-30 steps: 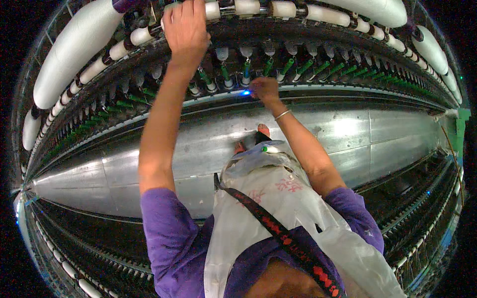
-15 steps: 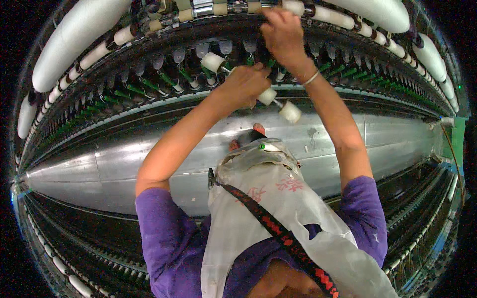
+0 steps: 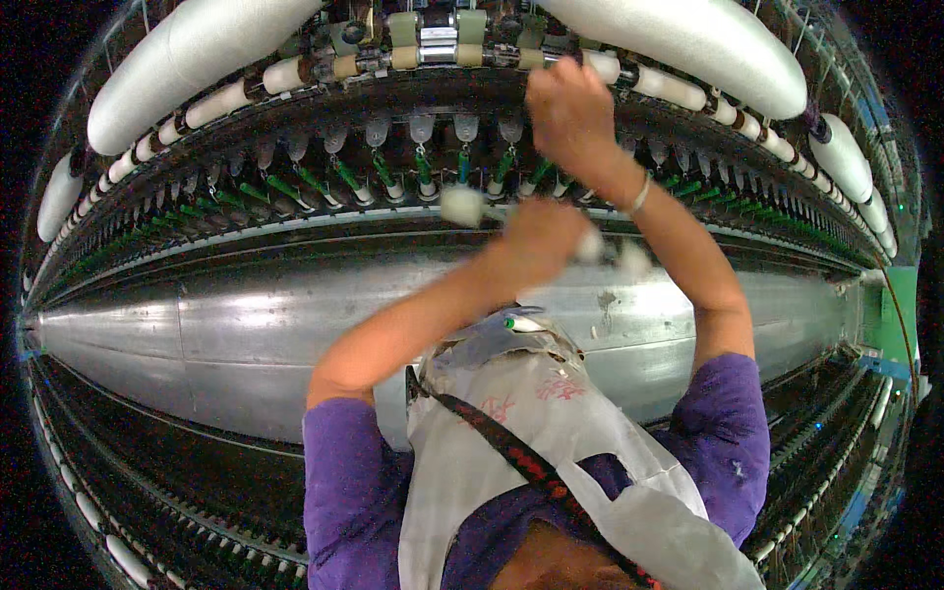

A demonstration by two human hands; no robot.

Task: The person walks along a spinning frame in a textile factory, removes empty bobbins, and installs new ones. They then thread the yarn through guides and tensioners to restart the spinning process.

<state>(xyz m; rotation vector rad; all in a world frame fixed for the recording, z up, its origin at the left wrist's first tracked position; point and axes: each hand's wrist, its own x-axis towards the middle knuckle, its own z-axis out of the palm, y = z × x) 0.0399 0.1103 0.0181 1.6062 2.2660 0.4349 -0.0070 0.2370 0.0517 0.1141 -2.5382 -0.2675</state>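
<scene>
My left hand (image 3: 541, 241), blurred by motion, is closed round a thin rod with pale rollers. One cream roller (image 3: 461, 207) sticks out to the left of the fist; a smaller one (image 3: 632, 259) shows at the right end. My right hand (image 3: 572, 113) is raised at the row of white rollers (image 3: 678, 88) on the spinning machine. Its fingers are curled together against the bar; what they pinch, if anything, is hidden. Below that hand stands a row of green bobbins (image 3: 506, 165) on spindles.
Large white roving packages (image 3: 688, 44) hang overhead at left and right. A broad metal surface (image 3: 246, 315) runs across beneath my arms. Behind me another machine row (image 3: 197, 501) curves along the bottom. A white and green bobbin (image 3: 526, 324) rests in my apron pocket.
My left hand has swung right and slightly down with the roller rod. The right hand stays at the roller bar, its fingers still curled. The whole view has shifted, with the machine now lower.
</scene>
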